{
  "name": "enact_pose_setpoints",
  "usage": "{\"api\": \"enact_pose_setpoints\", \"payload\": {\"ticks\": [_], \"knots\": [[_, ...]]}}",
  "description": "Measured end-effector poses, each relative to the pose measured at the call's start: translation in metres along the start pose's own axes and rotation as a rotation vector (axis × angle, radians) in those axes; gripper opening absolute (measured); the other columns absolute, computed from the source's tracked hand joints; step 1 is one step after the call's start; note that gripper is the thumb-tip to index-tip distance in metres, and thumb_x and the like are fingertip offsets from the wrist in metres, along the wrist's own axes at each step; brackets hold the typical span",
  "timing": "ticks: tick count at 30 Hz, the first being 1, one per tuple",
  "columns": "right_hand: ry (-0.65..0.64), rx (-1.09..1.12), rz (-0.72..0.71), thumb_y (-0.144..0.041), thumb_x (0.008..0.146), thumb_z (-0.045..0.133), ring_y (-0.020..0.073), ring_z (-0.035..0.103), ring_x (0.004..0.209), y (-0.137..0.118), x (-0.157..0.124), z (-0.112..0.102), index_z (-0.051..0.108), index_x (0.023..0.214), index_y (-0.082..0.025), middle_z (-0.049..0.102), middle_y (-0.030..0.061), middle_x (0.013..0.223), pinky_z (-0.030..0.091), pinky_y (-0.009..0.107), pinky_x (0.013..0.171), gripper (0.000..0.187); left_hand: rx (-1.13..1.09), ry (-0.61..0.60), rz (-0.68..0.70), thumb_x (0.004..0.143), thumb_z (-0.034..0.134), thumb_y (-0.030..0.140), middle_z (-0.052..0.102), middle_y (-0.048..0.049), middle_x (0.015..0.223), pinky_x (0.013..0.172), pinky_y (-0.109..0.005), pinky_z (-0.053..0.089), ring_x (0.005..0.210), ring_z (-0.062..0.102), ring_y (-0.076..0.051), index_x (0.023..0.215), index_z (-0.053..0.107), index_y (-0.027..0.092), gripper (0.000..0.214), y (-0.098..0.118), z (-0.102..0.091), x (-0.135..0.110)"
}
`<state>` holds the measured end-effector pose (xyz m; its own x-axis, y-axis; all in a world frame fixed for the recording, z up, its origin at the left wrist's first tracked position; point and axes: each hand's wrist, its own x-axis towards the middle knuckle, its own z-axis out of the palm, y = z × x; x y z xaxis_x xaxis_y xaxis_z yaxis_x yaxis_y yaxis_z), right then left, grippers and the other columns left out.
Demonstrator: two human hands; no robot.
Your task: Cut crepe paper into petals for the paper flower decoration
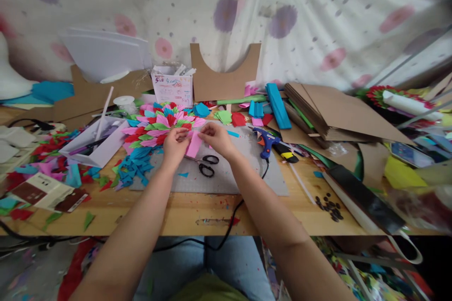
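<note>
Both my hands meet over the grey mat (247, 176) at the table's middle, pinching a pink paper piece (194, 146). My left hand (175, 143) grips its left edge with closed fingers. My right hand (216, 137) holds its upper right edge, fingers curled. Just behind the hands lies a round paper flower (158, 127) of pink, red, green and blue pointed petals. Black-handled scissors (206, 165) lie on the mat right below the pink piece. A heap of blue paper scraps (136, 167) sits left of my left wrist.
A blue glue gun (266, 141) rests right of my hands, its black cord running off the table's front edge. Folded brown cardboard (339, 113) and coloured paper strips lie at the right. A white box (97, 138) stands at the left, a small labelled box (173, 87) behind the flower.
</note>
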<state>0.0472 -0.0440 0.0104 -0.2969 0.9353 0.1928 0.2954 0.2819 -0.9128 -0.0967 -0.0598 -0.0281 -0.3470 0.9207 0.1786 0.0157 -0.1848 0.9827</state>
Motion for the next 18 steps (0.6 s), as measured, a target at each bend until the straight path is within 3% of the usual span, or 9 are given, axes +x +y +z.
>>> {"api": "enact_pose_setpoints", "payload": {"ticks": [2, 6, 10, 18], "knots": [[-0.004, 0.027, 0.012, -0.028, 0.072, 0.057, 0.0085, 0.051, 0.058, 0.001, 0.0, 0.0, 0.047, 0.076, -0.018, 0.054, -0.0035, 0.066, 0.039, 0.021, 0.055, 0.014, -0.004, 0.006, -0.014, 0.054, 0.073, 0.026, 0.065, -0.0045, 0.077, 0.061, -0.025, 0.045, 0.068, 0.059, -0.014, 0.085, 0.06, 0.015, 0.035, 0.0, 0.0, 0.0], [0.106, -0.172, -0.013, -0.021, 0.07, 0.058, 0.0105, 0.054, 0.06, 0.002, 0.001, 0.004, 0.045, 0.084, -0.02, 0.057, -0.0046, 0.066, 0.038, 0.023, 0.058, 0.019, -0.134, -0.003, -0.12, 0.05, 0.075, 0.026, 0.062, -0.0016, 0.069, 0.062, -0.024, 0.044, 0.065, 0.058, -0.013, 0.081, 0.06, 0.015, 0.035, 0.003, 0.005, -0.002], [0.168, -0.267, -0.01, -0.019, 0.07, 0.055, 0.0123, 0.055, 0.061, 0.006, 0.001, 0.013, 0.042, 0.091, -0.021, 0.058, -0.0037, 0.069, 0.037, 0.024, 0.056, 0.025, -0.21, 0.005, -0.138, 0.052, 0.075, 0.03, 0.062, -0.0013, 0.069, 0.065, -0.026, 0.045, 0.068, 0.058, -0.013, 0.076, 0.061, 0.015, 0.032, 0.006, 0.008, -0.004], [0.183, -0.272, 0.014, -0.021, 0.07, 0.054, 0.0131, 0.056, 0.062, 0.007, -0.001, 0.016, 0.041, 0.098, -0.022, 0.059, -0.0034, 0.07, 0.039, 0.025, 0.057, 0.031, -0.066, -0.075, -0.097, 0.05, 0.075, 0.027, 0.063, -0.0015, 0.069, 0.062, -0.026, 0.045, 0.065, 0.057, -0.013, 0.081, 0.059, 0.016, 0.037, 0.007, 0.01, -0.008]]}}
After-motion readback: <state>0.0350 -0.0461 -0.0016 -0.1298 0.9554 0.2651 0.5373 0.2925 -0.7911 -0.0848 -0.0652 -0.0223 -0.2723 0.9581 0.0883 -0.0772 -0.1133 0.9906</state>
